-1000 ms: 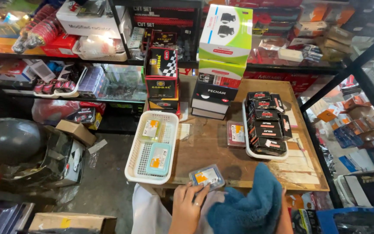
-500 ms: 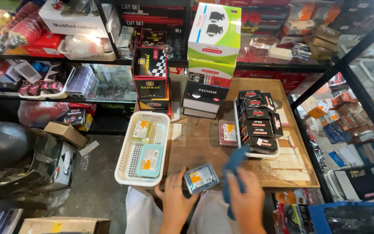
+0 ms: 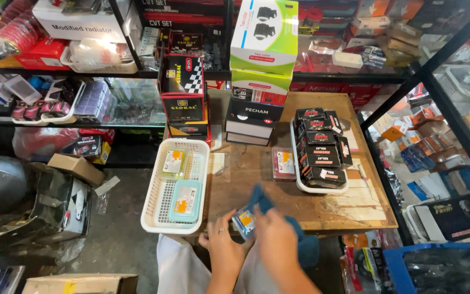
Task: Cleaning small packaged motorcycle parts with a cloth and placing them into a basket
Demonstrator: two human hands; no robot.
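At the wooden table's point(image 3: 349, 209) near edge, the left hand point(image 3: 223, 244) grips a small clear packet with an orange label point(image 3: 244, 222), the right hand point(image 3: 276, 242) clamps a blue cloth point(image 3: 262, 200) against it, just right of the white basket point(image 3: 153, 209).

Two hands at work — left point(image 3: 221, 247), right point(image 3: 276, 245) — and one small clear case point(image 3: 244, 222) pinched between their fingers, one blue cloth point(image 3: 278, 218) under the right fingers. Just left of the fingers, one white basket point(image 3: 153, 209) with two cases. Beyond the fingertips — one more case point(image 3: 284, 163), one tray point(image 3: 322, 189) of black boxes, roughly eight.
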